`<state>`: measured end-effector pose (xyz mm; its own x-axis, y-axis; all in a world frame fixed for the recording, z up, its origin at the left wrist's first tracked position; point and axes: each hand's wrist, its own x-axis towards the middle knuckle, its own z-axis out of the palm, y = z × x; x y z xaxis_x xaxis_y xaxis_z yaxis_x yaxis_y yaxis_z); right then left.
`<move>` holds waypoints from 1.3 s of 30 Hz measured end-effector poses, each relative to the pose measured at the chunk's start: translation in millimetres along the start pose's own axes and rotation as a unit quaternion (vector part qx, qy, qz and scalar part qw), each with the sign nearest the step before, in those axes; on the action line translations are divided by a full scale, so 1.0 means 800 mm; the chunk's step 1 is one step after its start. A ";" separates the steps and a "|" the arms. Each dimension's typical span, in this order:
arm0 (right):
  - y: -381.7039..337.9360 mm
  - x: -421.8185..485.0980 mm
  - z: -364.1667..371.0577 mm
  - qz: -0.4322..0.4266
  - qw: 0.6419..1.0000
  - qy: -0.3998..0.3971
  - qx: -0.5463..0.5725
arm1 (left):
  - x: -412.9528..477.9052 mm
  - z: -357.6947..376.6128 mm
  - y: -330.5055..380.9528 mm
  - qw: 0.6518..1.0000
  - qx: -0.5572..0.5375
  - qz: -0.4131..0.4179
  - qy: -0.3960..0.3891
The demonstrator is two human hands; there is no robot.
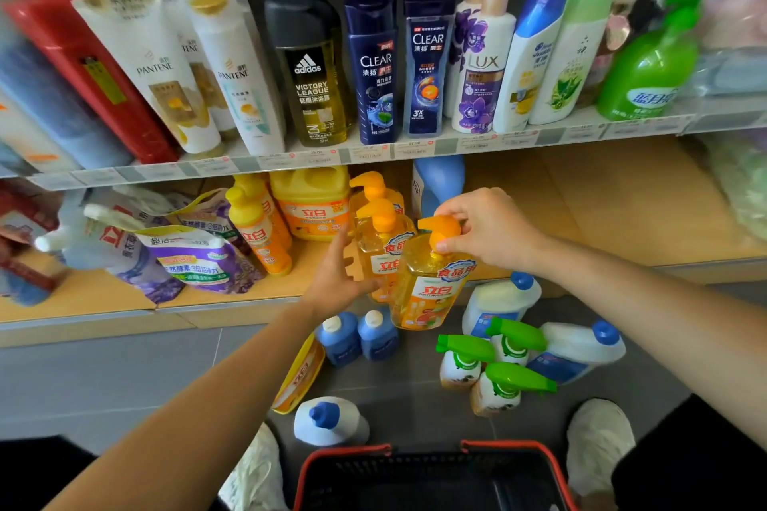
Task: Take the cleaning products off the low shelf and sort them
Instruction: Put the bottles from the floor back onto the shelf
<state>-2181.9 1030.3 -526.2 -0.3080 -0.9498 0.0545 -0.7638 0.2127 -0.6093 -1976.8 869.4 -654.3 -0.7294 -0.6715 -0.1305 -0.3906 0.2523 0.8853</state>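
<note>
My right hand (487,226) pinches the orange pump top of a yellow dish-soap bottle (427,286), which hangs tilted just off the front edge of the low shelf (232,301). My left hand (338,276) reaches with spread fingers toward a second orange pump bottle (379,245) standing at the shelf edge, thumb close to its base. Behind it stand another pump bottle (373,187), a big yellow jug (311,203), two slim yellow bottles (259,230) and a blue bottle (440,183). Refill pouches (195,257) lie on the shelf's left part.
On the grey floor lie two small blue bottles (357,336), white bottles with blue caps (498,299), green-trigger sprays (494,365), a yellow pouch (299,375) and another white bottle (330,423). A red-rimmed black basket (431,477) sits between my shoes. Shampoo bottles fill the upper shelf (373,153).
</note>
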 end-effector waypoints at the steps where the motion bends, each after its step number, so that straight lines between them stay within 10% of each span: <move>1: 0.000 0.000 -0.001 0.002 1.000 -0.003 -0.002 | 0.004 0.005 -0.007 1.000 0.017 0.004 -0.025; 39: 0.011 0.065 0.079 0.091 0.984 0.120 0.099 | 0.047 0.063 -0.049 0.997 -0.002 -0.012 0.075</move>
<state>-2168.3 968.2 -578.7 -0.5726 -0.8136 0.1013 -0.5652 0.3022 -0.7676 -2017.2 869.1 -716.1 -0.6268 -0.7747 -0.0836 -0.4048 0.2322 0.8844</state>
